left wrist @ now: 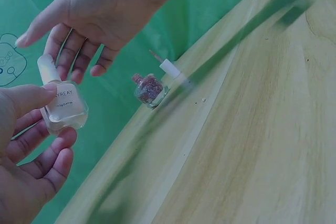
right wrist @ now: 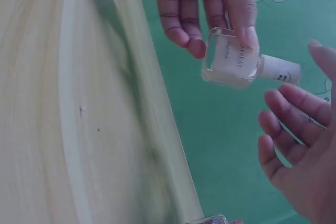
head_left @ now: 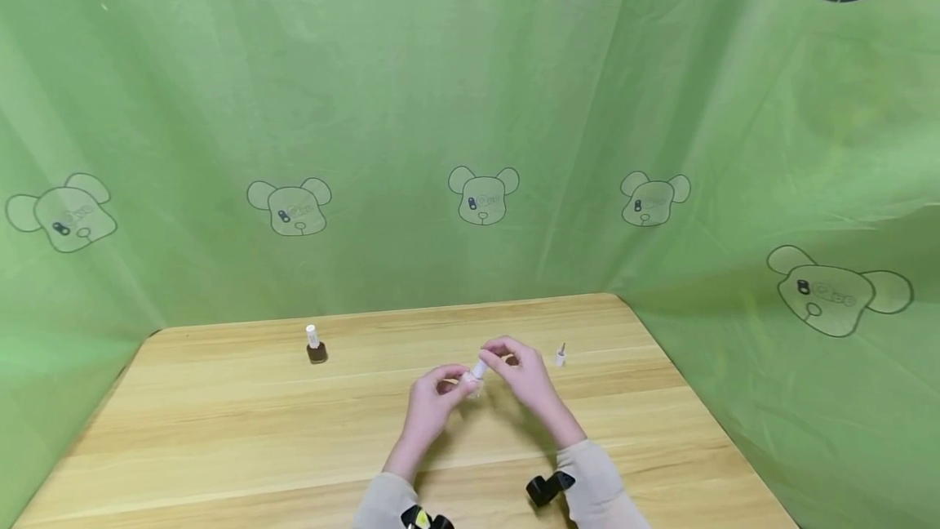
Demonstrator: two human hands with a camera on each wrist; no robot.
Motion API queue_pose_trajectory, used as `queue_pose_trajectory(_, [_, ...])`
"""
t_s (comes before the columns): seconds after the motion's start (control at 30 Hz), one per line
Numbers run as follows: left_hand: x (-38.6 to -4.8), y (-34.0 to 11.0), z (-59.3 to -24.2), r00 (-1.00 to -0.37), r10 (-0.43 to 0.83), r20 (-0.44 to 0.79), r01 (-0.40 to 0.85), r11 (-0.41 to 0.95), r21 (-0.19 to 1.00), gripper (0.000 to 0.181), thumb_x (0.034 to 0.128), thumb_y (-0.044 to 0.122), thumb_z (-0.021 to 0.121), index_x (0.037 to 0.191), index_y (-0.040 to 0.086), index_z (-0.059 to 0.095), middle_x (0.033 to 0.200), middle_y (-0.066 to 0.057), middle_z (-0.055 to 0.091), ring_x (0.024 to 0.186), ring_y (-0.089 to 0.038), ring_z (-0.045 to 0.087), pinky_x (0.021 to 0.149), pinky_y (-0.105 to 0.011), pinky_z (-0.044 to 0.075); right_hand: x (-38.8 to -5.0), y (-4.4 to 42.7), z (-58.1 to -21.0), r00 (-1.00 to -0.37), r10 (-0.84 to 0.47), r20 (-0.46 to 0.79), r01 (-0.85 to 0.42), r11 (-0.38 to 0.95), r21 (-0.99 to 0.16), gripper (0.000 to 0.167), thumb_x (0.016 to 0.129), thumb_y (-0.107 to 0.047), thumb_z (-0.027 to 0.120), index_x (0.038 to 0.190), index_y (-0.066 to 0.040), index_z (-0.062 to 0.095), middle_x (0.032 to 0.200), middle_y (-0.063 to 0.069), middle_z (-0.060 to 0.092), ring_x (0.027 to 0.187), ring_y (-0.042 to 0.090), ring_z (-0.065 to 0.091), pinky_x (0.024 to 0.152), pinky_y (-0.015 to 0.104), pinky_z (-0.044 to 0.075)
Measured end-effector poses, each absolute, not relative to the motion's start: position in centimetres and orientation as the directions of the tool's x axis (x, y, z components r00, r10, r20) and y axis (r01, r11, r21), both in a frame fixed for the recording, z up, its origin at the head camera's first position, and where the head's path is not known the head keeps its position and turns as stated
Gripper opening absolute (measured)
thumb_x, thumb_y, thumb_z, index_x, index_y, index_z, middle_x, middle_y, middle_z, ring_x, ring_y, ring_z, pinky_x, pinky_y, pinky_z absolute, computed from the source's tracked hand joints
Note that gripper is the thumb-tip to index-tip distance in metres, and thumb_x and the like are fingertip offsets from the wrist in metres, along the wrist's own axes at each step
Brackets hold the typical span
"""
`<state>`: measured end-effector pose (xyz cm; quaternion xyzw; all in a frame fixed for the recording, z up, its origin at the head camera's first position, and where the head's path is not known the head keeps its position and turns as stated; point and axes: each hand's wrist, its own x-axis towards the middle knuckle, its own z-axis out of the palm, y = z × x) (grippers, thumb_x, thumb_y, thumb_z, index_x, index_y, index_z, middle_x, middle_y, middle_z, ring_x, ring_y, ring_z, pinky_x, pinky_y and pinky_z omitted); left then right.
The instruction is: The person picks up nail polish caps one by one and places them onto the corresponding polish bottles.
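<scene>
My left hand (head_left: 428, 408) grips a pale, clear-glass nail polish bottle (left wrist: 68, 107) by its body, thumb across the label. Its white cap (right wrist: 281, 70) is on the bottle, tilted toward the right hand. Beside that cap is my right hand (head_left: 534, 386), thumb and fingers spread apart around it. In the wrist views a gap shows between the right thumb and the cap; whether a fingertip touches it is hard to tell. Behind the right hand stands an uncapped glitter nail polish bottle (left wrist: 150, 89), mostly hidden in the head view.
Right of the hands, a white brush cap (head_left: 561, 358) stands with its brush pointing up. A dark brown nail polish bottle (head_left: 317, 353) with a white cap stands at the back left of the wooden table (head_left: 220, 423). Green curtains (head_left: 411, 104) enclose the table's back and sides.
</scene>
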<state>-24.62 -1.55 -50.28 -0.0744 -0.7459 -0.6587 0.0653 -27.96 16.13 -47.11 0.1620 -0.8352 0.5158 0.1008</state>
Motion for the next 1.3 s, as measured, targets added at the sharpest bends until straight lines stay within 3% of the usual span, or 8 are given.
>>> queue_pose_trajectory(0.2, [-24.8, -1.7, -50.5, -0.985, 0.025, 0.173, 0.175, 0.096, 0.980, 0.029, 0.0834, 0.026, 0.076, 0.105, 0.007, 0.072, 0.100, -0.015, 0.073, 0.074, -0.010, 0.061, 0.061, -0.020, 0.050, -28.2, 16.6, -47.1, -0.898, -0.328, 0.294, -0.393, 0.298, -0.870, 0.035, 0.093, -0.017, 0.064, 0.126, -0.005, 0.062, 0.123, 0.013, 0.068, 0.107, 0.016, 0.062, 0.086, 0.023, 0.049])
queue_pose_trajectory(0.37, [-24.7, -1.8, -50.3, -0.985, 0.029, 0.169, 0.172, 0.104, 0.980, 0.030, 0.0846, 0.026, 0.075, 0.107, 0.006, 0.071, 0.105, -0.014, 0.072, 0.076, -0.010, 0.063, 0.063, -0.020, 0.051, -28.4, 16.9, -47.2, -0.889, -0.393, 0.234, -0.346, 0.242, -0.907, 0.043, 0.093, -0.011, 0.064, 0.133, 0.000, 0.055, 0.130, 0.017, 0.063, 0.108, 0.025, 0.063, 0.087, 0.020, 0.051])
queue_pose_trajectory(0.47, [-24.7, -1.8, -50.3, -0.984, 0.033, 0.174, 0.177, 0.101, 0.979, 0.030, 0.0859, 0.024, 0.074, 0.109, 0.005, 0.071, 0.106, -0.014, 0.071, 0.077, -0.009, 0.063, 0.063, -0.019, 0.051, -28.4, 16.9, -47.2, -0.888, -0.414, 0.201, -0.309, 0.211, -0.927, 0.044, 0.094, -0.010, 0.063, 0.135, 0.002, 0.052, 0.131, 0.020, 0.061, 0.109, 0.019, 0.065, 0.091, 0.017, 0.051])
queue_pose_trajectory(0.6, [-24.7, -1.8, -50.3, -0.981, 0.035, 0.191, 0.194, 0.088, 0.977, 0.030, 0.0866, 0.021, 0.073, 0.110, 0.003, 0.070, 0.106, -0.016, 0.071, 0.076, -0.009, 0.063, 0.063, -0.019, 0.050, -28.4, 16.9, -47.2, -0.878, -0.436, 0.199, -0.304, 0.184, -0.935, 0.041, 0.094, -0.013, 0.063, 0.131, 0.003, 0.055, 0.127, 0.022, 0.063, 0.107, 0.004, 0.066, 0.095, 0.016, 0.049])
queue_pose_trajectory(0.7, [-24.7, -1.8, -50.3, -0.980, 0.034, 0.195, 0.198, 0.085, 0.977, 0.031, 0.0860, 0.020, 0.074, 0.110, 0.002, 0.069, 0.105, -0.017, 0.071, 0.076, -0.010, 0.062, 0.062, -0.019, 0.050, -28.4, 17.0, -47.3, -0.874, -0.439, 0.210, -0.312, 0.175, -0.934, 0.039, 0.093, -0.016, 0.064, 0.127, 0.003, 0.058, 0.124, 0.023, 0.065, 0.103, 0.000, 0.066, 0.094, 0.017, 0.050])
queue_pose_trajectory(1.07, [-24.7, -1.7, -50.2, -0.977, 0.051, 0.207, 0.211, 0.079, 0.974, 0.031, 0.0823, 0.018, 0.077, 0.107, 0.001, 0.069, 0.104, -0.018, 0.070, 0.078, -0.015, 0.065, 0.065, -0.019, 0.054, -28.4, 16.4, -47.6, -0.941, -0.278, 0.195, -0.262, 0.228, -0.938, 0.029, 0.084, -0.013, 0.074, 0.108, 0.000, 0.066, 0.100, 0.014, 0.073, 0.081, 0.012, 0.062, 0.074, 0.022, 0.052])
queue_pose_trajectory(1.3, [-24.6, -1.5, -50.2, -0.971, 0.043, 0.233, 0.236, 0.084, 0.968, 0.031, 0.0821, 0.018, 0.077, 0.106, 0.000, 0.069, 0.099, -0.018, 0.071, 0.074, -0.008, 0.062, 0.063, -0.018, 0.053, -27.8, 15.7, -47.1, -0.960, -0.186, 0.212, -0.248, 0.203, -0.947, 0.024, 0.080, -0.004, 0.076, 0.100, 0.004, 0.064, 0.085, -0.002, 0.067, 0.073, 0.010, 0.056, 0.067, 0.019, 0.048])
